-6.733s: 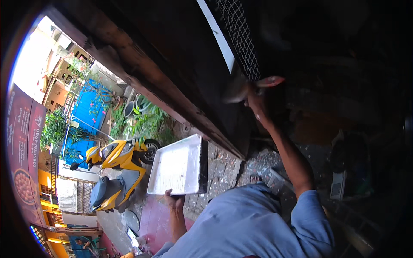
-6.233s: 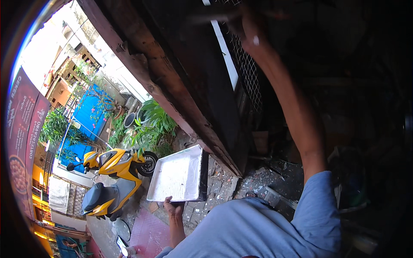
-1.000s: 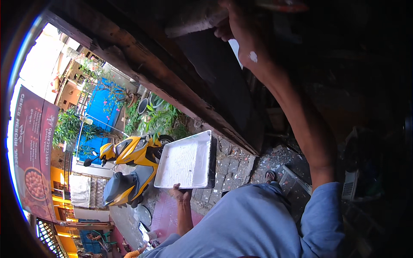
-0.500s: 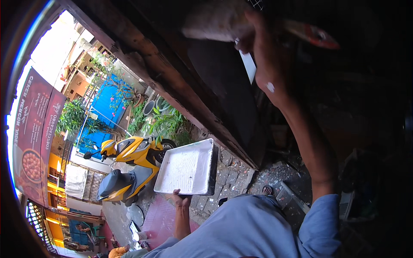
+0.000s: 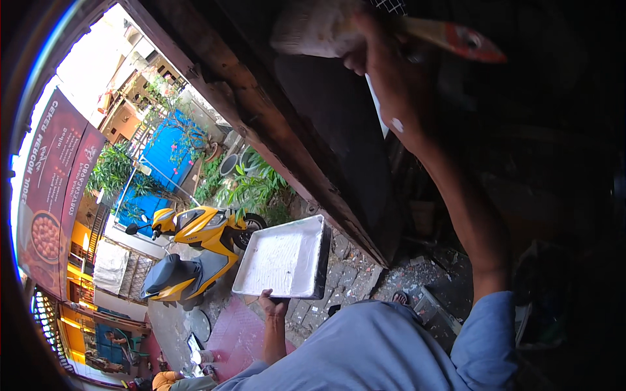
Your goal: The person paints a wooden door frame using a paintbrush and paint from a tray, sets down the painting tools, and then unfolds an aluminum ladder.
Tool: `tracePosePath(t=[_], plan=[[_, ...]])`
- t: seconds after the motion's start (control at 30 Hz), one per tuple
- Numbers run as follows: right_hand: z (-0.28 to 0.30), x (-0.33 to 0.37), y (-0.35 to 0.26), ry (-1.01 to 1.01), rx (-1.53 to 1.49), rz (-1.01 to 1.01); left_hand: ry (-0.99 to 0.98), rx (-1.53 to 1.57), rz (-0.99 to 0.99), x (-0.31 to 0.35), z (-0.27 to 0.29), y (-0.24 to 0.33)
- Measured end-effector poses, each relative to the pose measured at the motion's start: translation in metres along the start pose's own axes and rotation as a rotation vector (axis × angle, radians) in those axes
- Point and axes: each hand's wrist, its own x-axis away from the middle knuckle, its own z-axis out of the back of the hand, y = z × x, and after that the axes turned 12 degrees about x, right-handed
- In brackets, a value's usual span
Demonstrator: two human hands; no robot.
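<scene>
My left hand [image 5: 275, 304] grips the near edge of a paint tray [image 5: 280, 260], its ribbed inside coated in white paint and its outer wall dark. Raised high at the upper right, my right hand [image 5: 398, 78] is closed round the handle of a wide paintbrush [image 5: 313, 29]. Its bristles are whitish and point left, close to a dark panel [image 5: 326, 104]; whether they touch it I cannot tell. The pale wooden handle ends in a red tip to the right. A white spot of paint shows on my right wrist.
A dark, worn wooden beam [image 5: 261, 117] slants across the view beside the panel. Beyond the tray stands a yellow motor scooter [image 5: 208, 228]. Broken paving [image 5: 345, 267] with scattered debris lies below. A red banner [image 5: 59, 182] hangs far left, and a person [image 5: 166, 381] in orange is at the lower left.
My right hand and the paintbrush have moved slightly left and up. My left hand holds the tray in nearly the same place.
</scene>
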Motion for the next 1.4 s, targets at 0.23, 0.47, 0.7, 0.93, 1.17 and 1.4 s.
tracePosePath(t=[0.23, 0.47, 0.7, 0.93, 1.17, 1.4], plan=[[0.035, 0.078, 0.042, -0.138, 0.320, -0.321, 0.012, 0.004, 0.012, 0.003, -0.001, 0.002], [0.094, 0.156, 0.087, -0.218, 0.660, -0.717, 0.034, 0.014, 0.049, 0.002, -0.008, 0.000], [0.069, 0.096, 0.089, -0.096, 0.434, -0.276, 0.027, 0.004, 0.138, -0.003, -0.021, -0.010], [-0.001, 0.029, -0.023, -0.116, 0.011, -0.282, 0.050, -0.037, 0.061, -0.002, 0.001, 0.008], [0.071, 0.113, 0.097, -0.018, 0.058, -0.817, 0.060, -0.041, 0.068, 0.000, -0.009, -0.001], [0.094, 0.097, 0.118, -0.015, 0.294, -0.660, 0.047, -0.008, 0.093, -0.005, 0.001, 0.007]])
